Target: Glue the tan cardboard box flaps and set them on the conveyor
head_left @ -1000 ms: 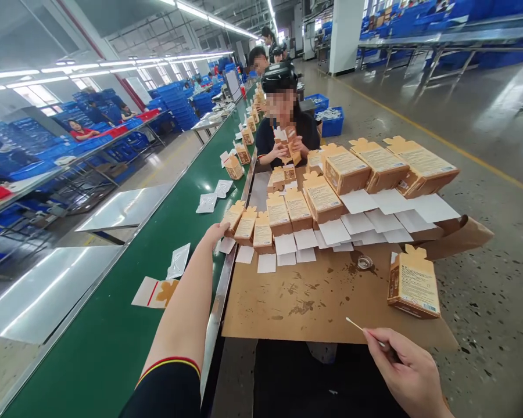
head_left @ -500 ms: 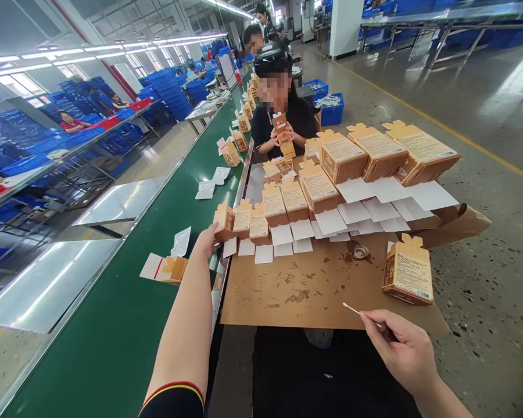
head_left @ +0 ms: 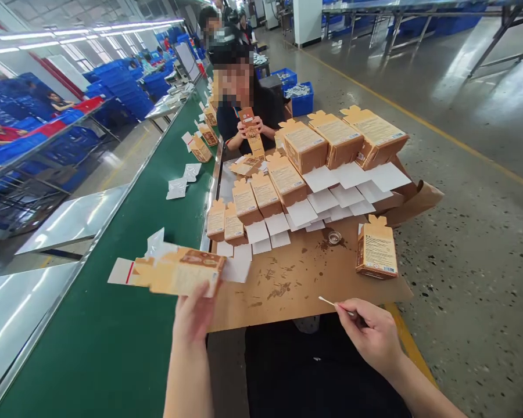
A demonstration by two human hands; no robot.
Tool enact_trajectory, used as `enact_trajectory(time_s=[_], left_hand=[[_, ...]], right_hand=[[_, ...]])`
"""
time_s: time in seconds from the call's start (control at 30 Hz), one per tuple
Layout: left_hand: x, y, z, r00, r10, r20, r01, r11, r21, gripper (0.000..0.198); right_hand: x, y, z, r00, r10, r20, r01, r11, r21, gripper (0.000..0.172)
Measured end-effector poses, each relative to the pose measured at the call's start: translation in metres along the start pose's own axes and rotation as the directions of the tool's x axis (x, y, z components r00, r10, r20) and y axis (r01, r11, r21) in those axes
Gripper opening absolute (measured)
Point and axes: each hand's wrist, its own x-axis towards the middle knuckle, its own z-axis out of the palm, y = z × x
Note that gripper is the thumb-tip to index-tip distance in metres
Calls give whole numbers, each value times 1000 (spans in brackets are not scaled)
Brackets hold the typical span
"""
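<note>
1. We are holding a flat tan printed paperboard carton [head_left: 178,271] in our left hand [head_left: 194,322], at lower left of the frame, above a green conveyor belt [head_left: 91,354]; the fingers [head_left: 197,297] are closed narrowly on its lower edge.
2. We are pinching a thin white cotton swab [head_left: 326,301] in our right hand [head_left: 368,334], at lower right; the fingertips [head_left: 340,309] are narrowly closed on its stick, above a stained brown cardboard sheet [head_left: 296,290].
3. A small round glass dish [head_left: 334,237] is sitting on the sheet, just below upright tan cartons [head_left: 265,194] standing on white paper slips [head_left: 303,212].
4. A co-worker [head_left: 265,116] at upper centre is holding an upright tan carton [head_left: 253,130].
</note>
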Motion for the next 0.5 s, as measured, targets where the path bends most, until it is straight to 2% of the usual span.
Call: enact_trajectory(time_s=[0.07,0.17,0.3,0.4,0.5], left_hand=[[-33,-16,21,985,-147,91,153,987,-57,98],[-53,-35,49,946,-297,132,300,954,-4,99],[-48,-43,59,956,-270,111,264,962,66,92],[-46,-36,57,955,-260,143,252,965,72,87],[-50,-29,56,938,-273,215,259,962,91,83]], right_hand=[[-2,1,20,997,-55,52,56,998,-24,32],[-1,7,61,973,-176,148,186,981,-55,32],[2,22,101,920,-235,315,288,949,-132,36],[2,30,107,877,-249,411,328,935,-133,35],[3,32,103,863,-239,445,321,940,-118,35]])
